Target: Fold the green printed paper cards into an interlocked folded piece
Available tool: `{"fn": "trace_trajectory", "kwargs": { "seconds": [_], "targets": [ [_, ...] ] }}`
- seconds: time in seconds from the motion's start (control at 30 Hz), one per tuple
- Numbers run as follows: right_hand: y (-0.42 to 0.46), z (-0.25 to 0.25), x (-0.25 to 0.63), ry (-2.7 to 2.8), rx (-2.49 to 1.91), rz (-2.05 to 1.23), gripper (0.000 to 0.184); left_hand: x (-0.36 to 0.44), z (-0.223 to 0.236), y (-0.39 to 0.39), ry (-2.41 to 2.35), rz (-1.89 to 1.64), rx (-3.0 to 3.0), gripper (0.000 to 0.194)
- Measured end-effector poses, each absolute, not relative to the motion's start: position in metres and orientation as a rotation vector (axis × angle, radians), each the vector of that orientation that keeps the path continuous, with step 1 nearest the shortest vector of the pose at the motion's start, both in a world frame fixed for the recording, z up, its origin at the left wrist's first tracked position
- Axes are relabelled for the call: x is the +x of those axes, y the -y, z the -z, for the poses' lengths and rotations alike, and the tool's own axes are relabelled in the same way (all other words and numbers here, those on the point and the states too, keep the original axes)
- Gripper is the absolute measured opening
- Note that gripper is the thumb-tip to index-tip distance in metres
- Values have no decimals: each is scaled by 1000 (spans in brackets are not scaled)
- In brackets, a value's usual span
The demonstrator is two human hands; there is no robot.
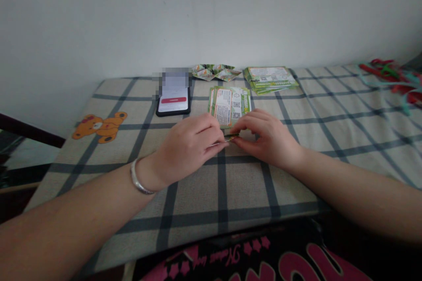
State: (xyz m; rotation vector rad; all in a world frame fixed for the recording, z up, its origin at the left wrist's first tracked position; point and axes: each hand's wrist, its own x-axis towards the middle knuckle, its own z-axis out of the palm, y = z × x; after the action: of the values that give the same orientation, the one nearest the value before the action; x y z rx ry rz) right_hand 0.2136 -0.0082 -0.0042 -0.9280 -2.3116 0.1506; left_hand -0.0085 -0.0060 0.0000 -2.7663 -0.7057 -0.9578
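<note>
Card slip (pixel 233 136): over the desk (pixel 194 224), pinched at one side by left hand (pixel 189 144), at the other by right hand (pixel 268 138), mostly hidden by fingers. Likely light, thin, springy, easily creased; best taken by the edges. Count: one slip in hand; two card stacks, near stack (pixel 227 106) and rear stack (pixel 271 78), cards uncountable; one phone (pixel 174 106); one bear figure (pixel 101 127); folded paper (pixel 216 72), number of pieces unclear.
</note>
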Motion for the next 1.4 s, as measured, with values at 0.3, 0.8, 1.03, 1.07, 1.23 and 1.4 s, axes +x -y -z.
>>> {"fn": "trace_trajectory", "kwargs": {
  "seconds": [0.3, 0.8, 1.03, 1.07, 1.23, 1.4],
  "targets": [
    [8, 7, 215, 2338, -922, -191, 2, -8, 3, 4, 779, 1002, -2786, 9],
    [1, 5, 216, 2216, -1002, -416, 10, -8, 8, 1, 1200, 932, -2780, 29],
    [-4, 9, 219, 2141, -1056, -503, 13, -7, 5, 2, 1343, 960, -2829, 44],
    [-4, 9, 219, 2123, -1085, -526, 13, -7, 5, 2, 1350, 967, -2840, 45],
    [-6, 10, 222, 2039, -1202, -602, 13, -9, 4, 2, 1358, 924, -2881, 46],
    [-8, 11, 223, 1949, -1246, -674, 13, -10, 5, 2, 1296, 871, -2931, 54]
  ]
}}
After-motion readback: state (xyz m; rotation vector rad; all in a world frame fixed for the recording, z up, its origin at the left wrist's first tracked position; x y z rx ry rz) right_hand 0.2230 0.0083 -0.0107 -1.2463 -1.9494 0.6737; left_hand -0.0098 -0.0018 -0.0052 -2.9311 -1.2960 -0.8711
